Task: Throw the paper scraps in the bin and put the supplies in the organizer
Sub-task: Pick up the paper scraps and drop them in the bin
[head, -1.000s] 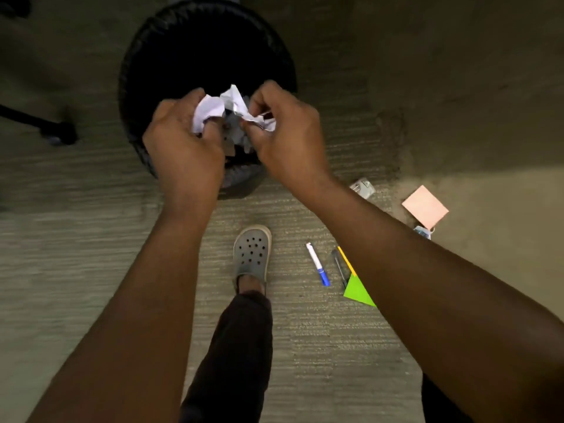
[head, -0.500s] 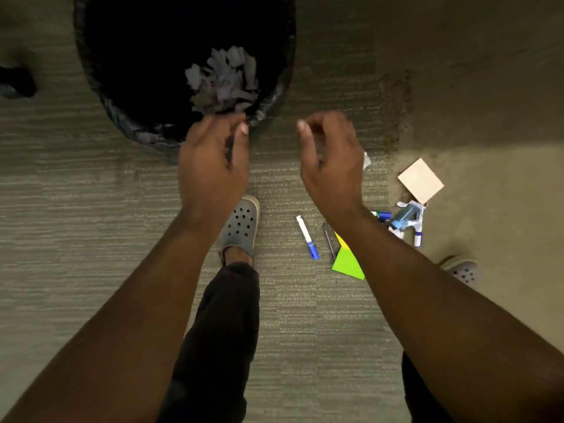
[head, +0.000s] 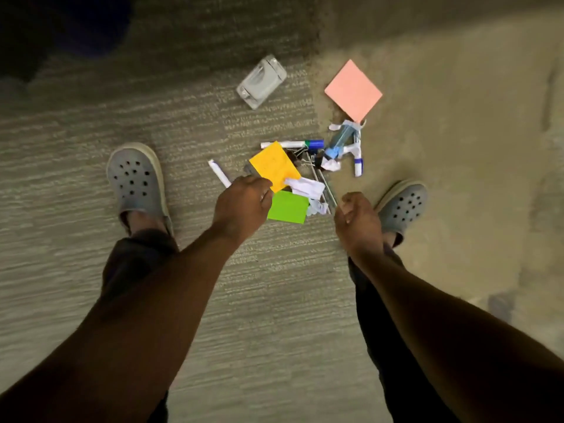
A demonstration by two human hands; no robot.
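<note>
A pile of supplies lies on the carpet between my feet: a yellow sticky pad (head: 274, 166), a green sticky pad (head: 288, 207), white crumpled paper scraps (head: 306, 187), black binder clips (head: 300, 155) and markers (head: 293, 144). My left hand (head: 244, 206) hangs just above the pile's left edge with fingers loosely curled and nothing in them. It covers part of a white marker (head: 219, 177). My right hand (head: 357, 221) hangs to the right of the green pad, loosely curled and holding nothing.
A pink sticky pad (head: 353, 90) and a clear plastic box (head: 261, 81) lie farther out on the floor. More markers and paper bits (head: 351, 148) sit right of the pile. My grey clogs (head: 135, 178) (head: 403, 206) flank it. A dark shape fills the top left corner.
Both hands let the crumpled paper fall into the black bin, then drew back. My view swung down and right from the bin to the supply pile; the hands now hang over it.
</note>
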